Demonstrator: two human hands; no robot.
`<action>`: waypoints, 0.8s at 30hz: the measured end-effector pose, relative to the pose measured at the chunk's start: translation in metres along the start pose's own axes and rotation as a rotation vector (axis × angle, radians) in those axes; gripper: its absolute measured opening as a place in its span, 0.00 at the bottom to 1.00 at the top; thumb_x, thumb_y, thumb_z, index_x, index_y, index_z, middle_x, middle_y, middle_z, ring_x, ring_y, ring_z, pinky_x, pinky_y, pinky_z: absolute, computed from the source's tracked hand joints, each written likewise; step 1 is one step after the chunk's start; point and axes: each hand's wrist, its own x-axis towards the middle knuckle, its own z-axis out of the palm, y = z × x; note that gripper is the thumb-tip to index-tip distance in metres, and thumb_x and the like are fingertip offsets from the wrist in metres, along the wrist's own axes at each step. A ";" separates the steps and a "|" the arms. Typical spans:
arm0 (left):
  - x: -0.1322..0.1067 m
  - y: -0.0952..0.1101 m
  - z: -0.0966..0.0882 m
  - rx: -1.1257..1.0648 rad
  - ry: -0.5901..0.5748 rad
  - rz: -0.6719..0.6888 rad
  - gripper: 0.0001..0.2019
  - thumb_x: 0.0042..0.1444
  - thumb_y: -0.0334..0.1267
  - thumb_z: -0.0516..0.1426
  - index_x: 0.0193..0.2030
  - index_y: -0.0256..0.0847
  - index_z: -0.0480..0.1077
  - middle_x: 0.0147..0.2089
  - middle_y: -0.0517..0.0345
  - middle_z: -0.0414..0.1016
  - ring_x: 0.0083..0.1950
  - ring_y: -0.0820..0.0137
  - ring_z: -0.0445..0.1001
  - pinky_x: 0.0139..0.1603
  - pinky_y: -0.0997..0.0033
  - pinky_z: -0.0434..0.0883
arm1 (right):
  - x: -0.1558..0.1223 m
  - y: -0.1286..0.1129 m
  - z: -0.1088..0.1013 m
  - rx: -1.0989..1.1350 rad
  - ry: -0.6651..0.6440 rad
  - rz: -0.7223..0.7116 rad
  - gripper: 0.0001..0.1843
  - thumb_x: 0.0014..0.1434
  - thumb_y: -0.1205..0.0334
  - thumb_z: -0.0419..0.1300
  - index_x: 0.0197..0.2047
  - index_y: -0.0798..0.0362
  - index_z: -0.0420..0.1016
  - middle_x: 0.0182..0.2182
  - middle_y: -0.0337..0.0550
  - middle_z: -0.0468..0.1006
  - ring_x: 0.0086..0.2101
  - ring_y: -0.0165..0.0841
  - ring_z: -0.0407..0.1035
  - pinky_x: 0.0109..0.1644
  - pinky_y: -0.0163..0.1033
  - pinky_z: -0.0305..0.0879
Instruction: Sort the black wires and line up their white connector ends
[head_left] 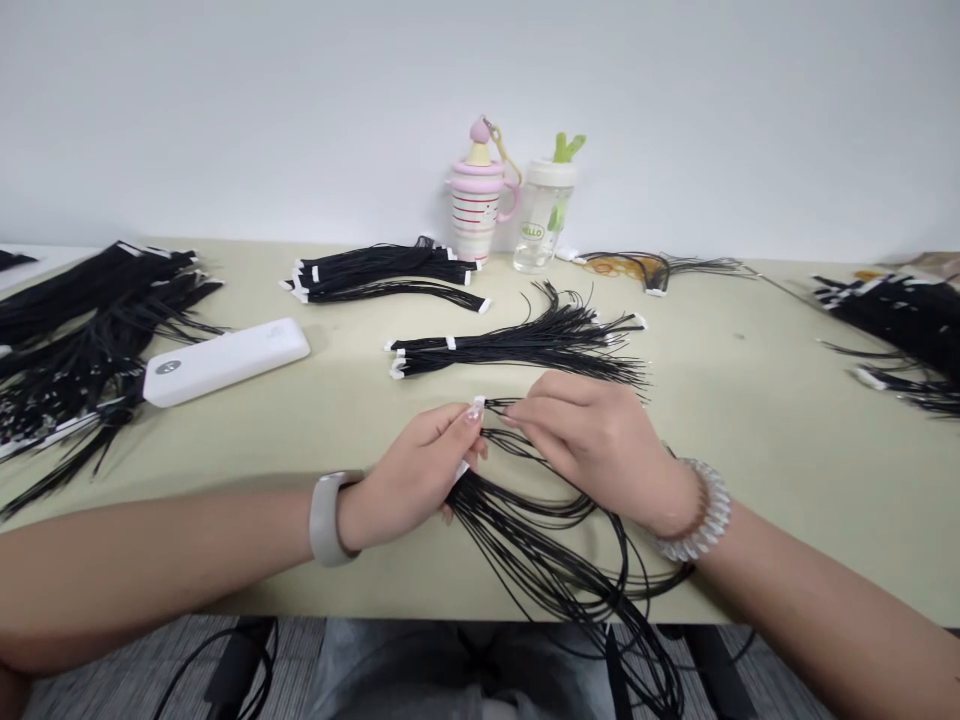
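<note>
My left hand (420,465), with a grey band on its wrist, is closed on a small white connector (478,402) that has thin black wires coming out of it. A second white piece shows lower down, under the fingers. My right hand (592,440), with a clear coiled band at the wrist, pinches some of the thin black wires (499,404) just right of the connector. From beneath my left hand a loose black wire bundle (555,560) fans out, passes below my right wrist and hangs over the table's front edge.
Tied black wire bundles lie ahead (517,345) and farther back (382,275). More wire piles are at the left (75,340) and right (900,320). A white power bank (229,362) lies at left. A pink-lidded cup (475,210) and a clear bottle (540,225) stand by the wall.
</note>
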 end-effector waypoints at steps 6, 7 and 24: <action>0.005 0.005 0.000 -0.056 0.003 -0.098 0.18 0.55 0.52 0.50 0.23 0.40 0.57 0.14 0.69 0.53 0.10 0.81 0.54 0.09 0.81 0.53 | 0.001 0.005 0.000 -0.085 -0.078 0.051 0.13 0.62 0.61 0.48 0.33 0.54 0.72 0.28 0.40 0.69 0.30 0.27 0.64 0.34 0.33 0.59; 0.005 0.005 -0.001 -0.061 0.007 -0.104 0.19 0.55 0.52 0.50 0.23 0.40 0.57 0.14 0.69 0.53 0.11 0.81 0.54 0.10 0.81 0.53 | 0.002 0.005 0.000 -0.095 -0.098 0.068 0.10 0.61 0.61 0.51 0.35 0.53 0.71 0.30 0.40 0.69 0.31 0.28 0.64 0.34 0.33 0.59; 0.012 0.002 0.002 -0.336 0.216 -0.136 0.20 0.56 0.52 0.48 0.22 0.40 0.55 0.12 0.68 0.53 0.11 0.80 0.52 0.10 0.80 0.52 | -0.001 0.006 -0.040 0.337 -0.695 0.329 0.23 0.59 0.52 0.50 0.17 0.55 0.53 0.15 0.32 0.50 0.17 0.21 0.43 0.17 0.30 0.42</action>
